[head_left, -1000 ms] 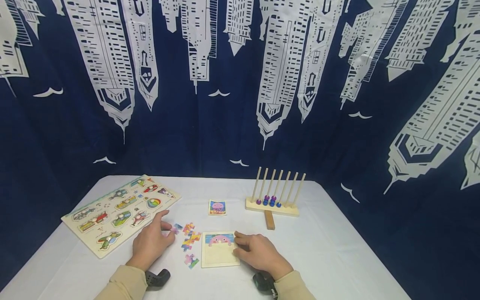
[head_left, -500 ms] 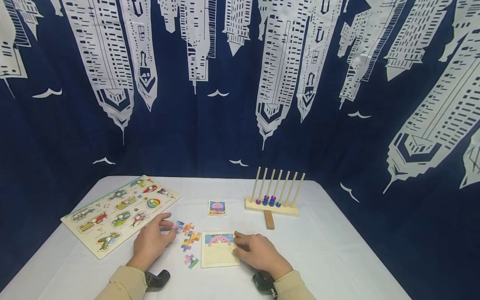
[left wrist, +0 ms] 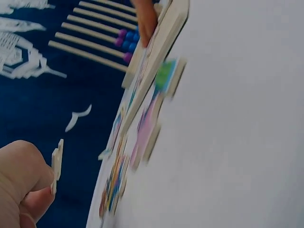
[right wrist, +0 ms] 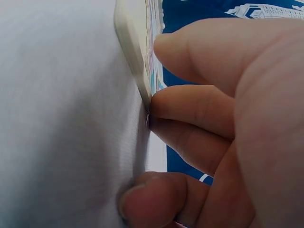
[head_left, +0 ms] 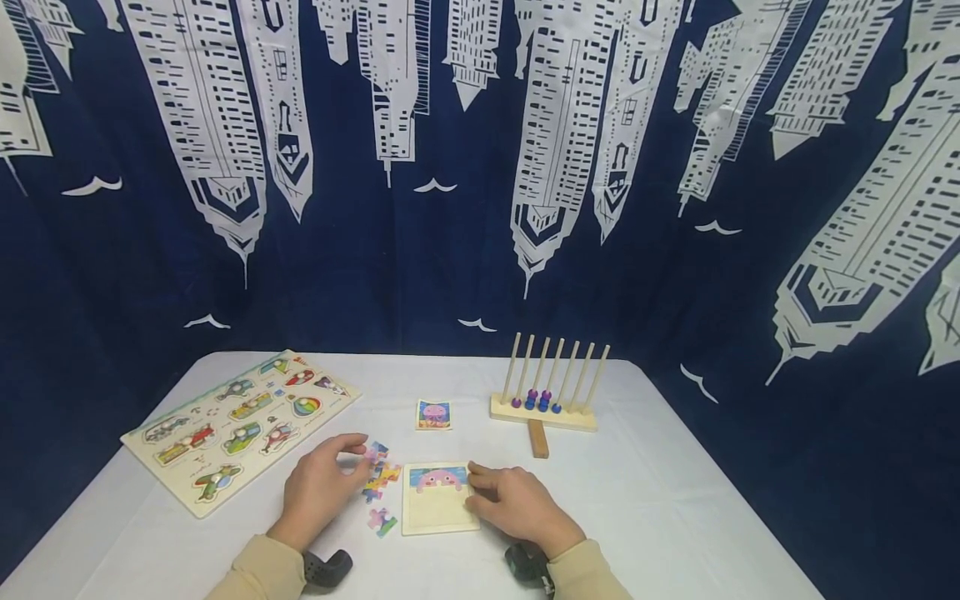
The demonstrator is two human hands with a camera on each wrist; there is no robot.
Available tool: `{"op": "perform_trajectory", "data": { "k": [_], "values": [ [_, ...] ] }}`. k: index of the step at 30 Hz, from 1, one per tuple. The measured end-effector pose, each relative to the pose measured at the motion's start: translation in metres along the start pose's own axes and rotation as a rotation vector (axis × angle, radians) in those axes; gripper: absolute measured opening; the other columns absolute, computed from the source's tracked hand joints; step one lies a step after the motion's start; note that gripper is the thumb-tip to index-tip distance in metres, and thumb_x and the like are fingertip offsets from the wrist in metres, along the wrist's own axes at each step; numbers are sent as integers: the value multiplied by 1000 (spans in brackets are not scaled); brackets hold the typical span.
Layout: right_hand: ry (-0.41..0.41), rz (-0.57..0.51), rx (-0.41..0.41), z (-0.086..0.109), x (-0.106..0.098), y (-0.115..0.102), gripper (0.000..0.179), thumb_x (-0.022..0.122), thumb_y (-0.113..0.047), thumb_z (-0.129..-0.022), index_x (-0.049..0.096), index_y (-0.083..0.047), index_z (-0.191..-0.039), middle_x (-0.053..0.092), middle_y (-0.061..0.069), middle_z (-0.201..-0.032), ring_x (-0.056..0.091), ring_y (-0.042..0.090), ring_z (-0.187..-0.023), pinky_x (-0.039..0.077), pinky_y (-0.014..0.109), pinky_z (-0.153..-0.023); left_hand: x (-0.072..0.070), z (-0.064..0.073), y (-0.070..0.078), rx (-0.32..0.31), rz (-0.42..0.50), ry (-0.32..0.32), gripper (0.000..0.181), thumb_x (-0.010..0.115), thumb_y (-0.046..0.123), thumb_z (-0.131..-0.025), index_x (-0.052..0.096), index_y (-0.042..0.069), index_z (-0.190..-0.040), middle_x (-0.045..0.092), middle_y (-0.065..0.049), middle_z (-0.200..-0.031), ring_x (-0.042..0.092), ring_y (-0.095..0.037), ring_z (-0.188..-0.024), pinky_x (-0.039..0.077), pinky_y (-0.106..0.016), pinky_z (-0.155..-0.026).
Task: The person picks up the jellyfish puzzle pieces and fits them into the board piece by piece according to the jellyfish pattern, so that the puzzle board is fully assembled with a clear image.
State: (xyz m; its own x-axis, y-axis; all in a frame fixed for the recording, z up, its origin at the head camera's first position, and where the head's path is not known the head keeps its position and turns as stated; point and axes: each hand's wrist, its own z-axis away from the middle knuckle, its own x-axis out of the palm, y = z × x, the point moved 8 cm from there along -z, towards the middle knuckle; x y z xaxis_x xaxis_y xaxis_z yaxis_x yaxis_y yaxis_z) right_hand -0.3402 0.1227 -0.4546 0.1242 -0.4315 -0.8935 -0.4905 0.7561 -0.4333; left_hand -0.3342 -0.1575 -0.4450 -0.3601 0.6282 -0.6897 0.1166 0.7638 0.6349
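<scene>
My left hand (head_left: 322, 487) pinches a jigsaw piece (left wrist: 56, 164) between thumb and fingers, seen edge-on and raised in the left wrist view. Below it lie orange-yellow jigsaw pieces (head_left: 387, 473) and a pink-green piece (head_left: 382, 522), left of a square wooden puzzle tray (head_left: 440, 512). Along the tray's top, pieces form a pink face against blue; its lower part is bare wood. At the tray's right edge rests my right hand (head_left: 521, 504), thumb and index fingertip touching the rim. In the right wrist view, its other fingers bend loosely by the tabletop.
A small octopus picture card (head_left: 434, 415) lies behind the tray. At the back right stands a wooden peg rack (head_left: 543, 412) with purple and blue beads, and a wooden block (head_left: 538, 440) before it. A large vehicle puzzle board (head_left: 240, 421) occupies the left side.
My left hand has moved right toward the tray, carrying the pinched jigsaw piece over the loose pieces. The right hand and the tray have stayed in place.
</scene>
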Motion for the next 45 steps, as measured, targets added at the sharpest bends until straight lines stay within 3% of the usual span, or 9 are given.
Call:
{"op": "perform_trajectory", "data": {
  "k": [7, 13, 16, 19, 21, 26, 31, 36, 45],
  "values": [
    [3, 6, -6, 0, -2, 1, 41, 73, -35, -93, 74, -11, -126, 64, -1, -141, 61, 31, -131, 49, 50, -107, 19, 17, 46, 177, 16, -38, 35, 83, 18, -82, 75, 23, -116, 78, 9, -101, 64, -14, -71, 37, -24, -51],
    [-4, -14, -7, 1, -2, 1, 41, 74, -31, -92, 74, -11, -127, 65, 0, -141, 63, 27, -128, 51, 48, -105, 45, 28, 72, 329, -6, -175, 35, 83, 19, -81, 75, 23, -115, 74, 14, -98, 45, -3, -55, 36, -21, -47],
    [-18, -50, 10, 1, -2, 1, 39, 70, -23, -92, 72, -9, -128, 64, 1, -142, 73, 19, -91, 58, 38, -85, 55, 30, 80, 407, -22, -234, 34, 83, 20, -81, 76, 23, -114, 72, 16, -96, 56, 0, -67, 45, -22, -55],
    [-27, -85, 34, 0, -2, 3, 43, 63, -13, -88, 71, -8, -130, 62, 2, -144, 46, 14, -53, 46, 27, -58, 62, 30, 88, 470, -44, -270, 33, 83, 23, -81, 76, 25, -113, 71, 18, -96, 66, -3, -84, 51, -24, -67],
    [-24, -99, 43, 0, -2, 4, 48, 60, -9, -84, 71, -7, -130, 62, 3, -145, 29, 13, -48, 35, 27, -49, 69, 28, 92, 496, -56, -303, 31, 81, 24, -83, 76, 24, -113, 72, 17, -97, 68, -5, -87, 53, -25, -68],
    [-23, -113, 47, 2, -3, 4, 49, 59, -7, -83, 70, -7, -131, 61, 3, -145, 24, 10, -45, 34, 26, -47, 84, 24, 100, 524, -97, -374, 29, 79, 27, -87, 75, 23, -115, 72, 17, -99, 71, -10, -91, 55, -30, -72],
    [-27, -114, 40, 2, 0, 2, 49, 60, -8, -83, 70, -7, -131, 61, 2, -145, 25, 11, -46, 35, 26, -49, 89, 21, 99, 530, -117, -367, 27, 78, 25, -88, 76, 24, -115, 73, 16, -103, 73, -14, -97, 57, -37, -78],
    [-29, -99, 39, 2, 0, 5, 48, 60, -9, -84, 70, -8, -131, 62, 1, -145, 27, 11, -48, 35, 25, -51, 89, 21, 97, 528, -81, -318, 25, 77, 27, -91, 77, 26, -116, 74, 15, -106, 68, -5, -87, 54, -30, -71],
    [-22, -101, 29, 1, 2, 7, 48, 60, -8, -84, 70, -8, -132, 61, 0, -145, 23, 10, -44, 33, 26, -46, 85, 28, 97, 611, -117, -268, 14, 79, 35, -90, 81, 31, -103, 74, 20, -107, 72, -6, -94, 56, -28, -74]
  ]
}}
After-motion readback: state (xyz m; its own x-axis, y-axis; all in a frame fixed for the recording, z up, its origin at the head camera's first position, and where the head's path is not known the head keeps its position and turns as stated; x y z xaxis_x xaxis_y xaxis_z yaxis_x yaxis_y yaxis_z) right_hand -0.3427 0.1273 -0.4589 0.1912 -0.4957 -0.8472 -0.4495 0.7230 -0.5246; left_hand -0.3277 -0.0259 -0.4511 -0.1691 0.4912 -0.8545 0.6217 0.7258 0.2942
